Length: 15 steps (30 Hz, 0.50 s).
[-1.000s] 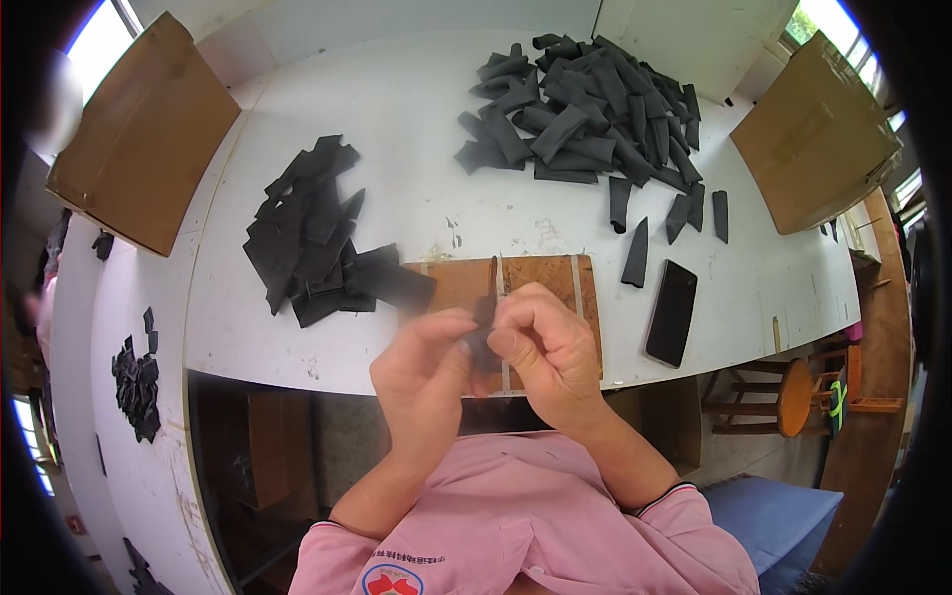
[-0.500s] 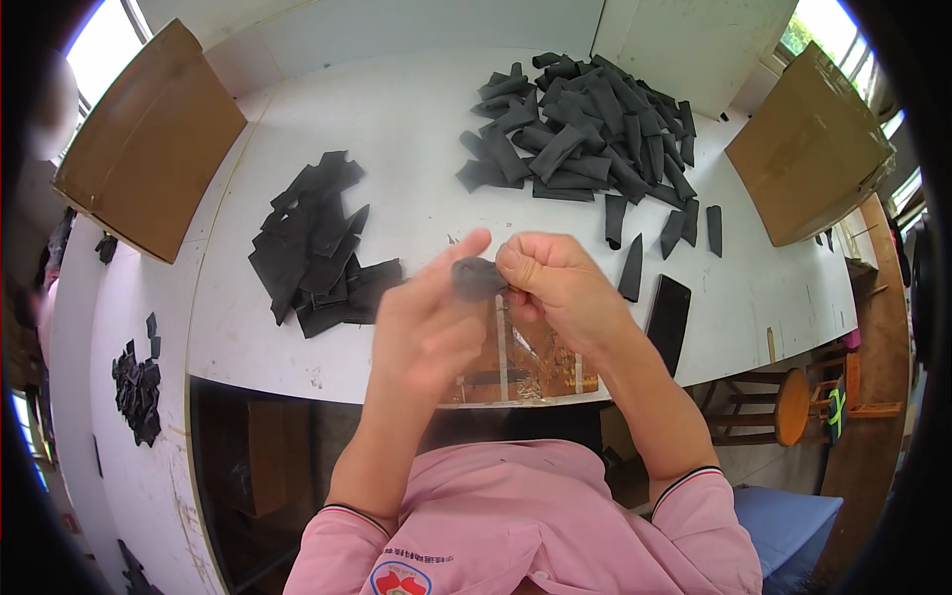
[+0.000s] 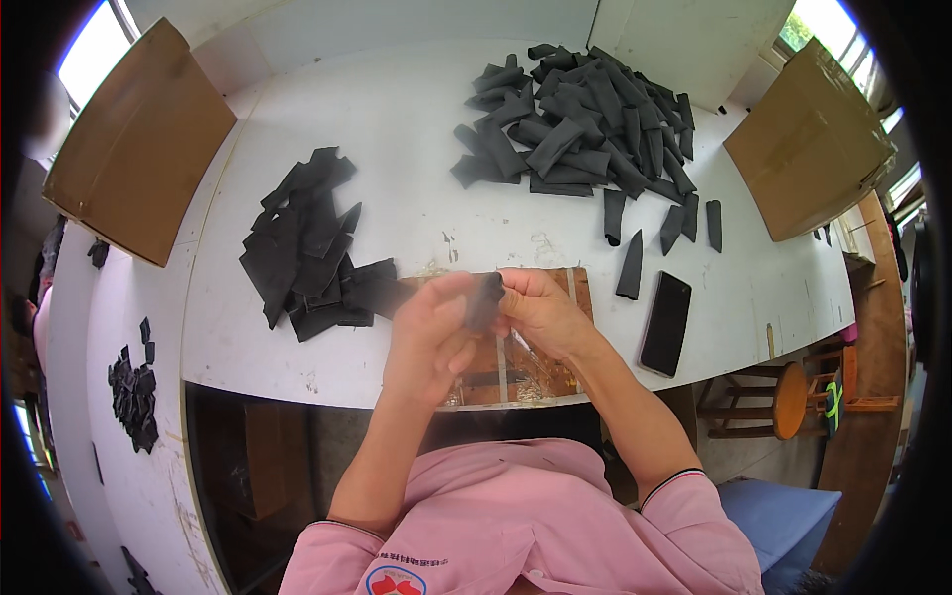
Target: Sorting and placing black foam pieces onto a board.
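Observation:
A small dark grey fabric piece (image 3: 483, 303), apparently a tube or folded sleeve, is between my two hands, slightly blurred. My right hand (image 3: 543, 313) pinches its right side between thumb and fingers. My left hand (image 3: 428, 335) closes on its left side, the lower fingers curled loosely beneath. Under both hands lies a brown board (image 3: 557, 369) with pale strips, at the table's front edge. Flat dark fabric pieces (image 3: 297, 243) form a pile left of my hands. A larger heap of rolled dark grey fabric tubes (image 3: 585, 124) lies at the far right.
Several loose tubes (image 3: 615, 213) and a pointed piece (image 3: 631, 266) lie near a black phone (image 3: 665, 324). Cardboard boxes stand at left (image 3: 139, 144) and right (image 3: 808, 149). Small dark scraps (image 3: 134, 397) rest on the left side table. A wooden stool (image 3: 789, 400) stands at right.
Both hands have come lower and nearer to me with the fabric piece. My left hand's raised fingers have closed in on the piece, which now hangs more upright.

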Motion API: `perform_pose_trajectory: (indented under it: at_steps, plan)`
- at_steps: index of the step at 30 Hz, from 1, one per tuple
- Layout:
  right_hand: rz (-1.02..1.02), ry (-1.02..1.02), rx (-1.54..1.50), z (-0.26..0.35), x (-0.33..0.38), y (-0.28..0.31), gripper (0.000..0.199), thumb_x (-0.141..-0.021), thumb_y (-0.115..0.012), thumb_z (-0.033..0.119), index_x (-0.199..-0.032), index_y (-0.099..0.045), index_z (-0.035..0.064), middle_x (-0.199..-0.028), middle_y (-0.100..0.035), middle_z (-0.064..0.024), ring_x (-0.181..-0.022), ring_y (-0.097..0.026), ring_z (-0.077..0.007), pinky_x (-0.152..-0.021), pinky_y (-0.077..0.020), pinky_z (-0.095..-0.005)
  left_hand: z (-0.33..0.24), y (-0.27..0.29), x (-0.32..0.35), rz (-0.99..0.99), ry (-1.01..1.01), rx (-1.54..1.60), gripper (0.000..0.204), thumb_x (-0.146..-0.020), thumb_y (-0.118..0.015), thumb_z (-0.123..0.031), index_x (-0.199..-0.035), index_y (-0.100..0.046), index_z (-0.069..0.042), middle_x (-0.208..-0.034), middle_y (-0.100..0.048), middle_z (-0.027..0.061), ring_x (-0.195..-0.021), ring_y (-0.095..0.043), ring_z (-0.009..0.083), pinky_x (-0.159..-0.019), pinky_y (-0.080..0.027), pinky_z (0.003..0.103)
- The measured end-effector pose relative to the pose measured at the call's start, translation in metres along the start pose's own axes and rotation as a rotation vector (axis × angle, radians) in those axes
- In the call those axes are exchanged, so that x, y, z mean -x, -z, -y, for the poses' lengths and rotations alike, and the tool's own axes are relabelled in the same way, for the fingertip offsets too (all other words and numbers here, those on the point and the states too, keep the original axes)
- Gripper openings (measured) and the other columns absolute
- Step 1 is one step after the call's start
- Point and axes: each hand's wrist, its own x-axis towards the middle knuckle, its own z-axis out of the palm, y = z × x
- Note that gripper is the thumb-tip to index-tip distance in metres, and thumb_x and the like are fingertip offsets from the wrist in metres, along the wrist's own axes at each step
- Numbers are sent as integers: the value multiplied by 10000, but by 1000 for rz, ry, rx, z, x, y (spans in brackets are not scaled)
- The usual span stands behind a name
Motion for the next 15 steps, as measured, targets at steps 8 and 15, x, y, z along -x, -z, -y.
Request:
perform_pose_trajectory:
  at_steps: [8, 15]
  plan:
    - [18, 23, 162, 5, 1, 1, 256, -866, -522, 252, -705, -512, 53, -599, -460, 31, -544, -407, -51, -500, -344, -193, 6, 9, 5, 223, 130, 344, 284, -826, -504, -79, -1087, -445, 16, -922, -558, 119, -472, -437, 87, -349, -317, 191]
    - [-109, 7, 298, 12, 4, -4, 253, -864, -521, 249, -741, -521, 27, -629, -485, 11, -575, -436, -59, -512, -367, -215, 2, -10, 6, -79, -621, -750, 331, -811, -576, -98, -1103, -489, 30, -1021, -554, 97, -962, -503, 142, -791, -406, 232]
